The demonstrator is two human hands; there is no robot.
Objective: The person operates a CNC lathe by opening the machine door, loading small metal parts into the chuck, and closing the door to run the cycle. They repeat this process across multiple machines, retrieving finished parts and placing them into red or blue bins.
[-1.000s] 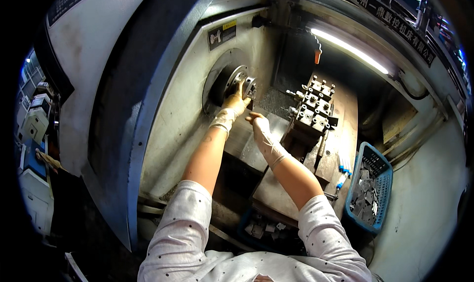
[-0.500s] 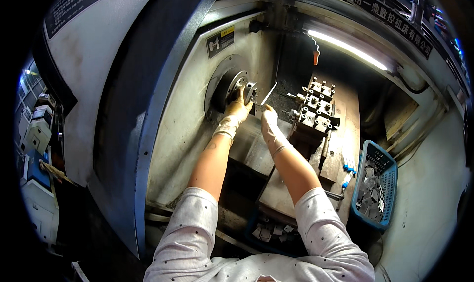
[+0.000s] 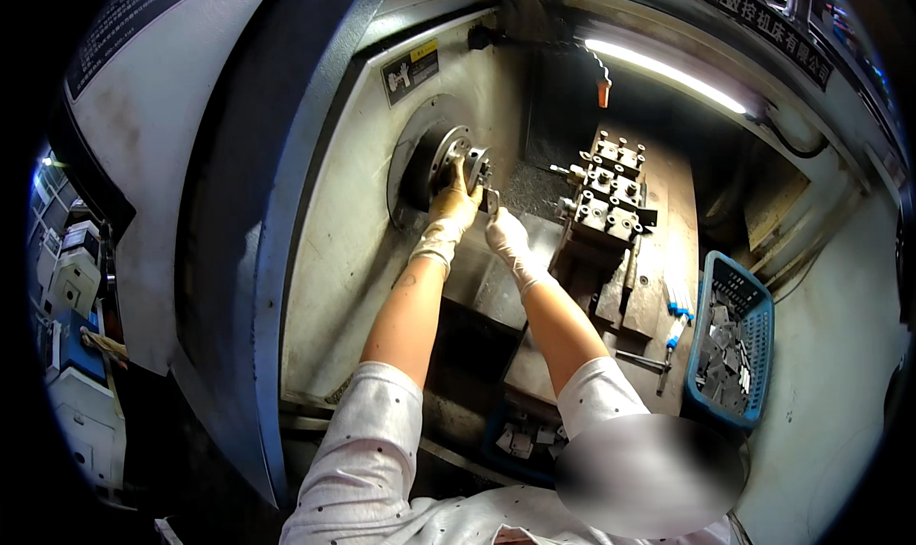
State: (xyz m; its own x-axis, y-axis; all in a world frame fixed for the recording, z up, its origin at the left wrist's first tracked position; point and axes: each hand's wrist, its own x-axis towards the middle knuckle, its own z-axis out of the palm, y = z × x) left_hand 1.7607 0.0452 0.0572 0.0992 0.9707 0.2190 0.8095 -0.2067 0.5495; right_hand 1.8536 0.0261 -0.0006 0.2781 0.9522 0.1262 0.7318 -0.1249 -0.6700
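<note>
My left hand (image 3: 454, 213), in a pale glove, grips the front of the round lathe chuck (image 3: 420, 175). One finger stretches up along the chuck's face, and the fingers behind are partly hidden. My right hand (image 3: 509, 237), also gloved, pinches a small metal plate (image 3: 492, 201) right at the front of the chuck. Whether the plate touches the jaws is hard to tell. To the right of both hands stands a tool post block (image 3: 611, 197) with several bolts and tool holders.
A blue plastic basket (image 3: 766, 340) of metal plates stands at the right. Beside it lie a blue-and-white brush-like tool (image 3: 676, 327) and a T-shaped wrench (image 3: 646, 362). Another bin of metal pieces (image 3: 520, 440) sits below my right arm. A tube lamp (image 3: 668, 75) lights the machine.
My right hand has moved left and slightly down, bringing the metal plate against or close to the chuck front. The plate has turned. My left hand stays at the chuck.
</note>
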